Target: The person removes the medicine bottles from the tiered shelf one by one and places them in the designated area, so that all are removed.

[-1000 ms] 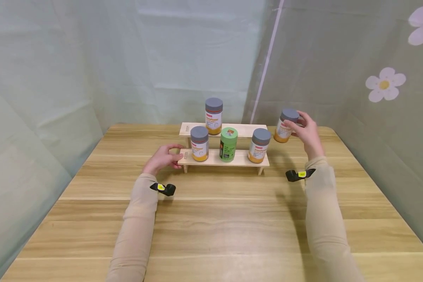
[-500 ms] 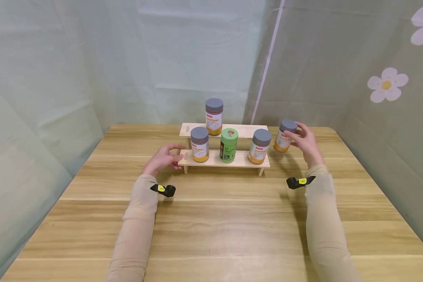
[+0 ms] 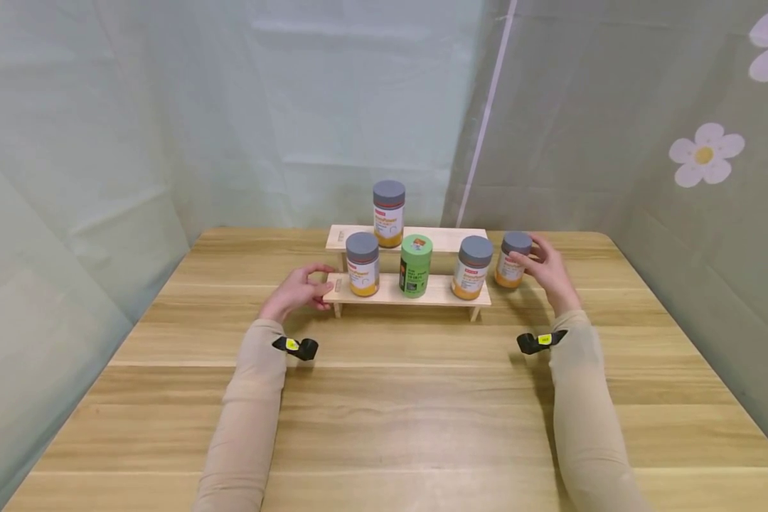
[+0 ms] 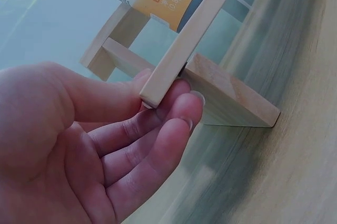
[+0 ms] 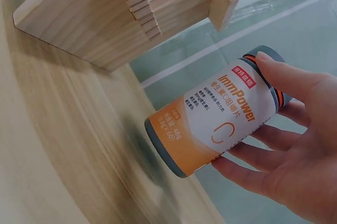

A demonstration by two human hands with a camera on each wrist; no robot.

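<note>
My left hand [image 3: 296, 291] pinches the left end of the lower board of a two-tier wooden rack [image 3: 390, 299]; the left wrist view shows thumb above and fingers beneath the board [image 4: 181, 45]. My right hand [image 3: 550, 274] grips a grey-capped supplement bottle [image 5: 216, 113] with a white and orange label, just right of the rack. Its base seems slightly above the table, over a shadow. On the lower board stand a matching bottle [image 3: 362, 267] at left, a green bottle [image 3: 415, 269] in the middle and another grey-capped bottle [image 3: 471, 270] at right.
One more grey-capped bottle [image 3: 388, 217] stands on the upper board [image 3: 444, 240], left of its middle. The wooden table [image 3: 390, 427] spreads in front of the rack. Pale curtains [image 3: 358, 107] hang behind and at both sides.
My right hand has lowered the supplement bottle towards the table beside the rack and made it more upright. The left hand keeps its grip on the rack.
</note>
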